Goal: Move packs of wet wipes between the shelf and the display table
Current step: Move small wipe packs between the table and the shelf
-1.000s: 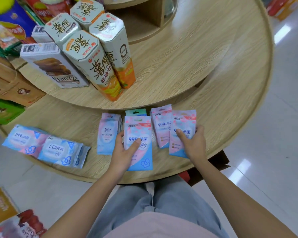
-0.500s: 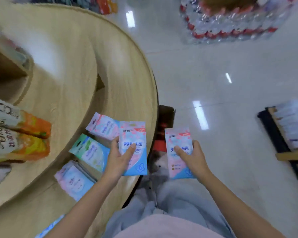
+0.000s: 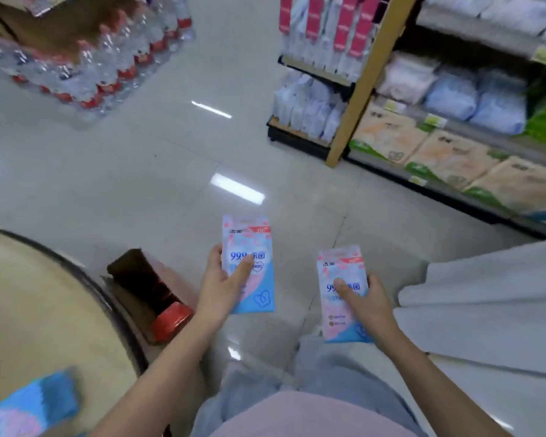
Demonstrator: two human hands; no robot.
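Your left grip (image 3: 218,288) is closed on a pack of wet wipes (image 3: 252,247), thumb laid across the printed front and fingers behind the pack's left edge. That pink and blue pack is held upright in the air over the floor (image 3: 139,171), off the bench (image 3: 29,310) and clear of its dark rim. Your right grip (image 3: 371,307) clasps a second pack (image 3: 339,269) of the same design, thumb on the front and fingers curled round the right edge. It is farther out from the bench than the first. The two packs are apart from each other and touch nothing but your hands.

On the bench, at its near edge, lies a blue and pink pack (image 3: 32,405), too smeared to read. On the floor just beside the bench's rim is an open cardboard carton (image 3: 145,279). Its inside is dark, and something red (image 3: 171,321) shows at its near end; you cannot tell what it is.

Well away from the bench, across the floor, stands the shelf (image 3: 372,74). Its bottom tier holds orange and green tissue packs (image 3: 438,152). The tier above holds soft pale blue bundles (image 3: 473,99), and the end bay holds upright white and blue packs (image 3: 306,111). Also far from the bench, a stack of shrink-wrapped bottles (image 3: 92,67) with red labels sits on the floor.
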